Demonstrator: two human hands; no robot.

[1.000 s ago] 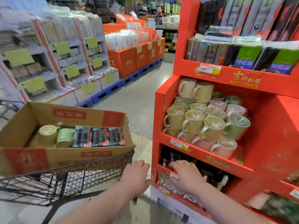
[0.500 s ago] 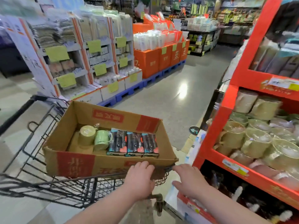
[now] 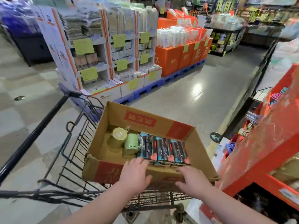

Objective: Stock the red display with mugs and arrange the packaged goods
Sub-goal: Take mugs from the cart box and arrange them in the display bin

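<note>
Just past the L hand [image 3: 134, 173], 2 mugs [image 3: 117, 138] & 3 packs [image 3: 163, 149] sit in the box [image 3: 145, 122]. Both hands lie flat on its near rim, fingers straight; red display [image 3: 267, 151] is right of the R hand [image 3: 194, 180].

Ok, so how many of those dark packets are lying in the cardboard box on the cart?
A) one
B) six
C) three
C: three dark packets lie side by side along the near wall of the cardboard box, just to the right of the green mug.
</note>
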